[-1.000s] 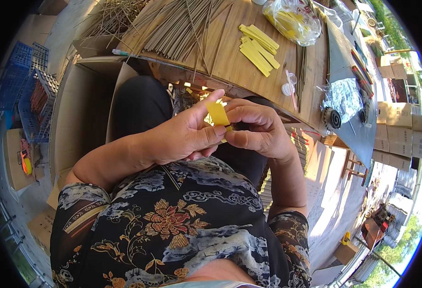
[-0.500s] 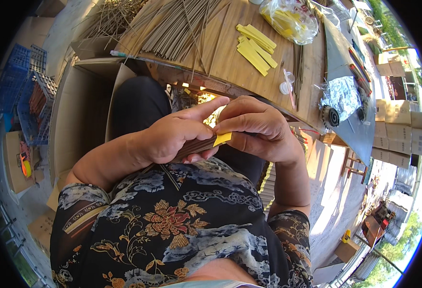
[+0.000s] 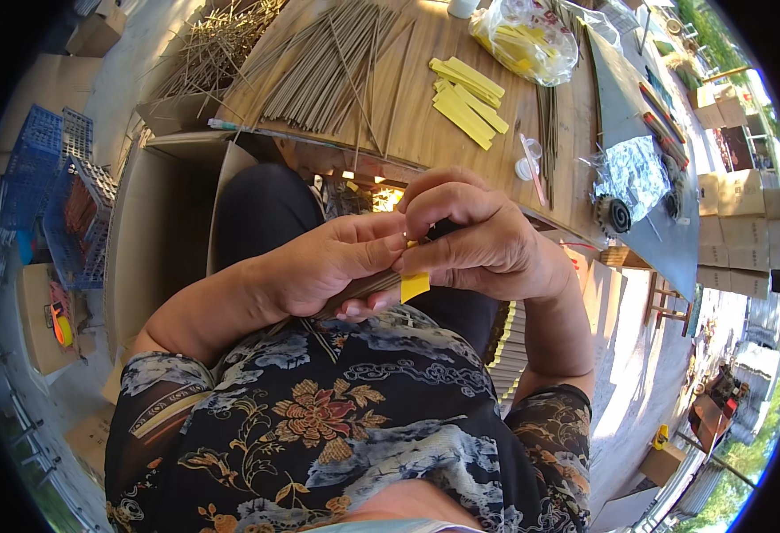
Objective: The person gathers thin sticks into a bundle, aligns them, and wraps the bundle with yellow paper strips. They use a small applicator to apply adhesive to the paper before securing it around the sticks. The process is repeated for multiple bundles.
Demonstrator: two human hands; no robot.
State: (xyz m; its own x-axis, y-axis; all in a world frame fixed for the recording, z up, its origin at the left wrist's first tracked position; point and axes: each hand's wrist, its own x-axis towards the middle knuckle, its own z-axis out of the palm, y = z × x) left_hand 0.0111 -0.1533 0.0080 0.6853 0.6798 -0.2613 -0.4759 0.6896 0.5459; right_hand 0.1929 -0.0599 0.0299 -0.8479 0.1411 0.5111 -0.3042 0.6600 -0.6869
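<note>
- The left hand (image 3: 332,266) was curled closed around a thin brown stick (image 3: 363,289), gripping it near its right end, close above the lap.
- The right hand (image 3: 483,240) was pinched narrow, fingertips pressing a small yellow paper strip (image 3: 415,284) against that end; the strip's free corner hung below, apparently held there for wrapping.
- Both hands met, touching, in front of the chest.
- On the table (image 3: 425,133) beyond lay loose yellow strips (image 3: 468,99), within reach.
- Farther left on it, a spread of sticks (image 3: 336,67); farther right, a clear bag of yellow strips (image 3: 523,40).
</note>
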